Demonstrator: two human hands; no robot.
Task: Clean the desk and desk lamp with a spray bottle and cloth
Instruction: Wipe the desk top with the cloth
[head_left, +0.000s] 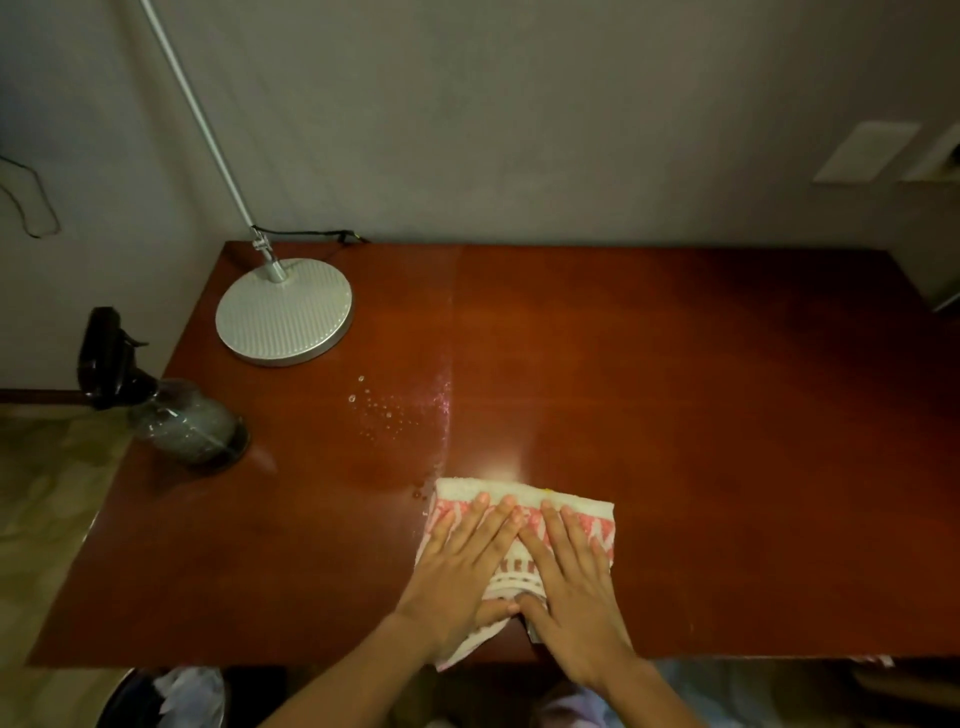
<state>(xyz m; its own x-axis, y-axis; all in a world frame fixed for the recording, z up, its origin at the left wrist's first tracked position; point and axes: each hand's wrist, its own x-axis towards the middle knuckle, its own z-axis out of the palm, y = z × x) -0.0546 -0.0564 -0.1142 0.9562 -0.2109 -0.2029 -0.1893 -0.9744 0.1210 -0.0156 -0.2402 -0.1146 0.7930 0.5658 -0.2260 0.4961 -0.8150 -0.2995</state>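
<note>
Pressing flat on the cloth (519, 493), left grip (462, 561) beside right grip (571, 577), fingers straight, spray bottle (182, 421) well left, on the tabletop (675, 415)

The lamp base (284, 312) sits at the upper left of the desk (701, 415), with the spray bottle (182, 421) below it at the desk's left edge. Droplets (384, 410) lie centre-left. The cloth (519, 492) lies at lower centre, with the left hand (462, 566) and right hand (571, 577) side by side on it.
</note>
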